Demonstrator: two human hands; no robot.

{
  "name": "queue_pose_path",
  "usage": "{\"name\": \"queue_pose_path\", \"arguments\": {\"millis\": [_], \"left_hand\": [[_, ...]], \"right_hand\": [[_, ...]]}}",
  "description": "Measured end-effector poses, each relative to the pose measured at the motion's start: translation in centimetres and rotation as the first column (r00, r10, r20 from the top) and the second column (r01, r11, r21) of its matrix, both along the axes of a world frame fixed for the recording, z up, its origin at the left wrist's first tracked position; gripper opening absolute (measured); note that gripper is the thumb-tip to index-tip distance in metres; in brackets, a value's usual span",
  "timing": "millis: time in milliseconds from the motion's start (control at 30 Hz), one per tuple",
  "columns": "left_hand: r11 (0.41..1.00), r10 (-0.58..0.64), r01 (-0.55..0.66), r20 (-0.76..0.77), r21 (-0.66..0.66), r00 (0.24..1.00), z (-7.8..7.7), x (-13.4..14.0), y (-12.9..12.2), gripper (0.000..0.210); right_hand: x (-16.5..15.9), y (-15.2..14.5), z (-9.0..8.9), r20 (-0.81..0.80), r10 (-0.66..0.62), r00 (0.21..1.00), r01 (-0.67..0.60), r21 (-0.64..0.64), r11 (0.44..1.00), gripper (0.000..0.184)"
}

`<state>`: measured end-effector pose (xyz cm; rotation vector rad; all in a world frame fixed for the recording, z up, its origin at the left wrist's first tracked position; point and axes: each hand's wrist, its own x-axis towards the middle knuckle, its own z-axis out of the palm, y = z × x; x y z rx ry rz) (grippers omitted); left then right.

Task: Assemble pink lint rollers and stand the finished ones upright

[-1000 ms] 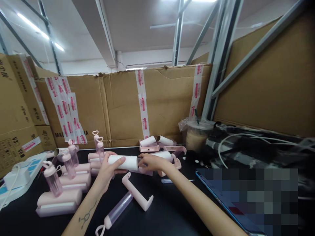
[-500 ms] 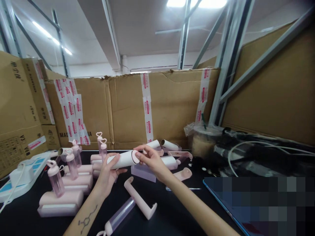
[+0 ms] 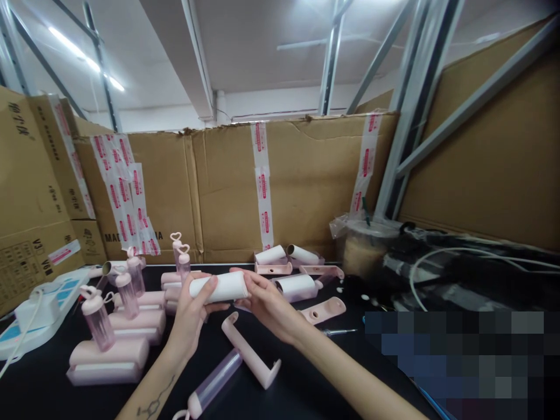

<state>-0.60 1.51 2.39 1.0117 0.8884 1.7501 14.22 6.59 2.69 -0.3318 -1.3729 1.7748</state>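
Observation:
Between my hands, above the black tabletop, lies a white paper roll (image 3: 227, 287), held nearly level. My left hand (image 3: 196, 300) wraps its left part, thumb on top. The fingers of my right hand (image 3: 262, 297) are closed on its right end and hide the end face. Below the roll, a pink bracket-like cover (image 3: 251, 354) with upturned ends rests on the table. Touching it is a clear lilac tube (image 3: 216, 382) with a pink cap and loop.
Several pink dispensers (image 3: 109, 353) with upright capped tubes stand at left, beside a white power strip (image 3: 39, 321). More white rolls (image 3: 295, 287) and pink covers (image 3: 326, 310) lie behind my right hand. A screwdriver (image 3: 339, 332), a drink cup (image 3: 367, 245) and cables are at right. Cardboard (image 3: 306, 181) walls the back.
The roll has turned, so its right end face with the pink disc no longer shows. My right hand has shifted slightly down and now grips that end. The view has moved slightly.

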Motion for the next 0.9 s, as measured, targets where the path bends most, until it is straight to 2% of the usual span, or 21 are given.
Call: {"name": "queue_pose_path", "arguments": {"millis": [67,133,200,267,333,400,433,500,600,700,800,900], "left_hand": [[0.999,0.032,-0.034,-0.087,-0.029,0.996,-0.3,0.2,0.3,0.042],[0.997,0.065,-0.071,-0.224,-0.017,0.972,-0.9,0.4,0.5,0.054],[0.995,0.097,-0.095,-0.409,0.026,0.908,-1.5,0.5,0.4,0.068],[0.997,0.073,-0.069,-0.623,0.032,0.779,-2.1,0.5,0.0,0.073],[1.0,0.005,-0.023,-0.806,-0.011,0.592,-2.6,0.5,-0.3,0.067],[0.996,-0.09,0.03,-0.891,-0.085,0.445,-3.1,0.6,-0.6,0.061],[0.99,-0.139,0.057,-0.898,-0.127,0.417,-3.4,0.6,-0.6,0.061],[0.977,-0.215,0.099,-0.87,-0.19,0.443,-4.1,0.7,-0.5,0.069],[0.965,-0.263,0.141,-0.782,-0.223,0.565,-5.2,0.7,-0.2,0.087],[0.954,-0.298,0.188,-0.698,-0.233,0.651,-5.7,0.5,0.1,0.08],[0.973,-0.231,0.162,-0.681,-0.165,0.695,-4.9,0.4,0.1,0.067],[0.992,-0.121,0.074,-0.619,-0.101,0.776,-3.6,0.8,0.2,0.066]], "right_hand": [[0.4,0.0,0.6,0.103,-0.069,0.992,0.057,0.114,0.992,0.035],[1.4,0.0,1.2,0.224,-0.186,0.957,0.126,0.257,0.958,0.038],[2.8,0.1,1.8,0.265,-0.323,0.908,0.239,0.306,0.922,0.037],[4.3,0.5,2.2,0.168,-0.438,0.883,0.407,0.191,0.893,0.031],[5.7,0.9,2.4,0.014,-0.52,0.854,0.52,-0.002,0.854,0.025],[6.5,1.1,2.5,-0.09,-0.568,0.818,0.552,-0.152,0.82,0.021],[6.7,1.1,2.5,-0.108,-0.573,0.813,0.548,-0.191,0.814,0.019],[6.6,0.8,2.4,-0.1,-0.553,0.827,0.525,-0.216,0.823,0.018],[5.6,-0.2,2.1,-0.051,-0.459,0.887,0.442,-0.191,0.876,0.018],[4.8,-1.0,1.8,-0.03,-0.378,0.925,0.37,-0.151,0.917,0.021],[4.6,-1.2,1.4,-0.023,-0.374,0.927,0.37,-0.099,0.924,0.023],[4.8,-0.8,0.9,0.015,-0.436,0.9,0.436,-0.041,0.899,0.024]]}}
